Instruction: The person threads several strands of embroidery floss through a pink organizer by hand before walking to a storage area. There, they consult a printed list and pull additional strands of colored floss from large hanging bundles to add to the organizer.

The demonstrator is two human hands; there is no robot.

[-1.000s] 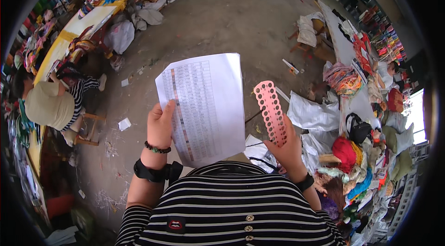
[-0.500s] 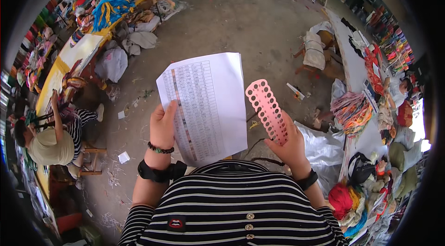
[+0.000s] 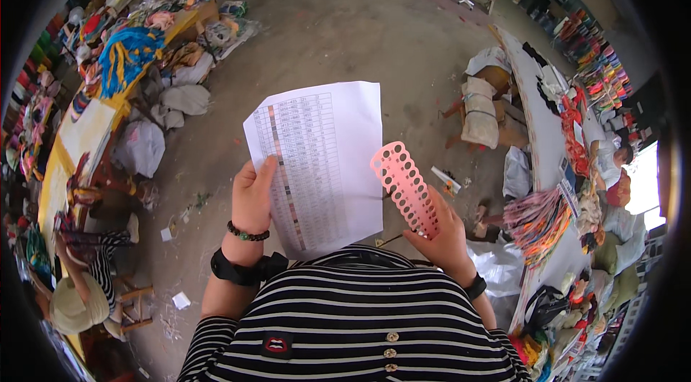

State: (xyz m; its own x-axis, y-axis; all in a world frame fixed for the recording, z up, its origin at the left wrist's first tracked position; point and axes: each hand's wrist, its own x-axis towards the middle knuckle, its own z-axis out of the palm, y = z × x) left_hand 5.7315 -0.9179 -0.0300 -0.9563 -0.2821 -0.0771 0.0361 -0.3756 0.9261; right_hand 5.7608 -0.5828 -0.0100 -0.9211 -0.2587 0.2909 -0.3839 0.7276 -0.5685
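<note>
My left hand [image 3: 253, 195] is closed on the left edge of a white paper sheet [image 3: 356, 166], thumb lying on top. A printed table with a narrow column of small colour swatches runs down the sheet's left part. In my right hand [image 3: 444, 238] is a long pink card [image 3: 404, 184] with rows of round holes along both edges, tilted away to the upper left. My fingers wrap its lower end and hide part of it. The card's upper end is close to the sheet's right edge.
On the left, a long table [image 3: 61, 180] bears a blue and yellow yarn bundle [image 3: 126, 58]; a seated person [image 3: 75, 303] works there. Along the right, another table [image 3: 518, 80] holds multicoloured yarn hanks [image 3: 540, 220], with a second person [image 3: 612, 162] beyond. White sacks [image 3: 140, 148] and paper scraps lie on the floor.
The pink card has shifted slightly left and down, closer to the sheet. My view has turned a little, so both tables shift in the picture. The person at left has bent lower.
</note>
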